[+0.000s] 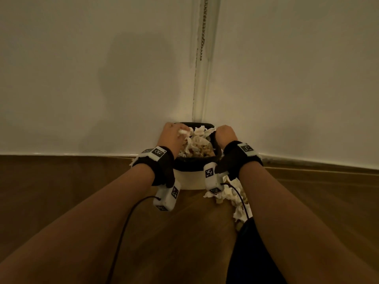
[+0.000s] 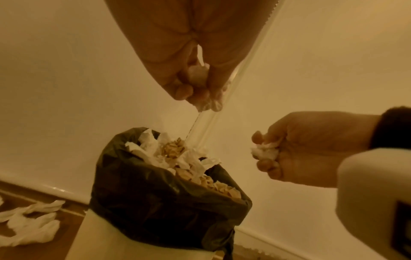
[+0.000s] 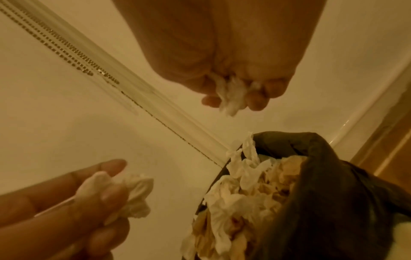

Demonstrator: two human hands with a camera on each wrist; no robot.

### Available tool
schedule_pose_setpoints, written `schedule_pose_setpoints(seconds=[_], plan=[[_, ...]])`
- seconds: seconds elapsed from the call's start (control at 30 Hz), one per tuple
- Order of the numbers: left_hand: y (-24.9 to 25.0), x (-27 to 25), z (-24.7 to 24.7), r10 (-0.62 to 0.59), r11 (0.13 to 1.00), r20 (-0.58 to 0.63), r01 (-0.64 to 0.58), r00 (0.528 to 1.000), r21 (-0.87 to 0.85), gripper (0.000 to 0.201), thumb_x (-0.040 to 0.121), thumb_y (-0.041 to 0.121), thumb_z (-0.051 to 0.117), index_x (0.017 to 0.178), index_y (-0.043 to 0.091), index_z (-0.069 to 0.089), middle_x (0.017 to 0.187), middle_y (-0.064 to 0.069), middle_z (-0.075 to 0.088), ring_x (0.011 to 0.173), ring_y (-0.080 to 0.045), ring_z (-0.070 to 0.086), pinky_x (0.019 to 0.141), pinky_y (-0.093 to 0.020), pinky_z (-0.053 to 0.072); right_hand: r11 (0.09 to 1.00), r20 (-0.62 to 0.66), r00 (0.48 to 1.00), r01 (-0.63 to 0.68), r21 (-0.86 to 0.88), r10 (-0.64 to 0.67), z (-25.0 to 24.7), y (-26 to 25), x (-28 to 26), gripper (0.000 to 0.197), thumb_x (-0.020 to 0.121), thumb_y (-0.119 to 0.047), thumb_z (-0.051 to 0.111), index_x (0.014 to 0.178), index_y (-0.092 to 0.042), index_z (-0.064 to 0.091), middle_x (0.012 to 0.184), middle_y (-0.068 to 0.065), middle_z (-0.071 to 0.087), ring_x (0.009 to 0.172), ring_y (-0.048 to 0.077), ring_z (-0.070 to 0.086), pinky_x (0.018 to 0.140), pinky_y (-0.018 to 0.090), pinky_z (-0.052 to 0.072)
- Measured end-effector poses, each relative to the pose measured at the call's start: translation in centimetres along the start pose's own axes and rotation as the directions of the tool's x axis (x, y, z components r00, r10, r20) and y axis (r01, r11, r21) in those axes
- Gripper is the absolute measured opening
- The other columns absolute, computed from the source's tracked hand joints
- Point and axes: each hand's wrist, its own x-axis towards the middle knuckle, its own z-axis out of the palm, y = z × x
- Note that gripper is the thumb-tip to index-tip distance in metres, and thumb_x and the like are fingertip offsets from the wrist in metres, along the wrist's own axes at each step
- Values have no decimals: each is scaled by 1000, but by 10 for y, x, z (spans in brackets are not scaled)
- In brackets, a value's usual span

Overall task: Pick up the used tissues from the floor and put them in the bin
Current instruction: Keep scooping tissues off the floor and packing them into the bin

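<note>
Both my hands hang over the bin, which stands in the far corner where two walls meet; its open mouth lies directly below and between them. My left hand grasps a crumpled tissue over the left rim; my right hand clenches another wad over the right rim. Neither is clearly nearer. The black liner is already heaped with tissues, so spill-over seems likely. More loose tissues lie on the wooden floor, near right of the bin.
</note>
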Motion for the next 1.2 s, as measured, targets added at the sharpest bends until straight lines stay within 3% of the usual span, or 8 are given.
schedule_pose_setpoints(seconds=[0.17, 0.37, 0.43, 0.6, 0.8, 0.93, 1.07, 1.2], plan=[[0, 23, 8, 46, 998, -12, -46, 999, -38, 21, 82, 12, 66, 99, 12, 54, 101, -3, 55, 89, -12, 48, 74, -17, 35, 994, -31, 999, 43, 96, -41, 13, 7, 29, 37, 91, 4, 41, 125, -8, 50, 135, 16, 26, 104, 29, 50, 83, 13, 36], [-1, 57, 32, 4, 992, 32, -8, 999, 127, 28, 78, 27, 72, 103, 14, 67, 116, -9, 52, 103, -21, 53, 81, -16, 35, 989, -212, 969, 143, 48, -129, 23, 12, 52, 29, 80, -20, 71, 104, -15, 55, 90, 1, 57, 84, 19, 56, 68, 28, 45], [-3, 62, 42, 14, 984, 75, -27, 997, 178, 32, 82, 28, 68, 111, 16, 64, 122, -9, 46, 109, -20, 50, 82, -11, 30, 984, -205, 963, 164, -64, -174, 27, 15, 58, 20, 82, -19, 69, 99, -15, 58, 93, 3, 61, 85, 18, 56, 73, 29, 47], [-8, 66, 59, -25, 917, 265, -83, 964, 389, 38, 97, 27, 43, 131, 14, 50, 134, -9, 34, 111, -23, 50, 96, -29, 39, 908, -22, 972, 209, -364, -233, 38, 18, 73, 29, 95, -2, 42, 116, -4, 63, 126, 14, 53, 112, 27, 55, 94, 27, 43], [-16, 66, 57, -96, 628, 377, -238, 921, 741, 33, 95, 35, 32, 114, 23, 56, 119, 0, 56, 116, -22, 44, 102, -51, 23, 777, 344, 939, 230, -585, -19, 48, 7, 73, 43, 101, -18, 35, 139, 2, 35, 144, 18, 39, 131, 29, 40, 104, 32, 34], [-26, 62, 45, -17, 723, 284, -184, 959, 666, 38, 96, 33, 27, 121, 35, 55, 123, 6, 56, 120, -19, 42, 97, -48, 23, 731, 268, 960, 240, -639, -81, 46, 6, 70, 41, 98, -18, 42, 135, -1, 43, 140, 17, 44, 129, 29, 43, 103, 30, 36], [-39, 52, 21, 63, 871, 28, -69, 998, 487, 31, 94, 30, 31, 102, 34, 60, 101, 9, 61, 101, -16, 53, 87, -40, 22, 842, 8, 984, 159, -516, -180, 42, 5, 63, 25, 93, -12, 45, 106, -4, 65, 112, 13, 65, 104, 28, 61, 82, 31, 48], [-63, 37, -11, -2, 887, -91, 43, 996, 459, 31, 95, 30, 29, 86, 28, 58, 86, 9, 60, 88, -18, 57, 83, -37, 21, 884, -123, 963, 165, -438, -241, 50, -6, 50, 31, 97, -21, 39, 94, -4, 65, 100, 13, 67, 93, 29, 63, 70, 29, 44]])
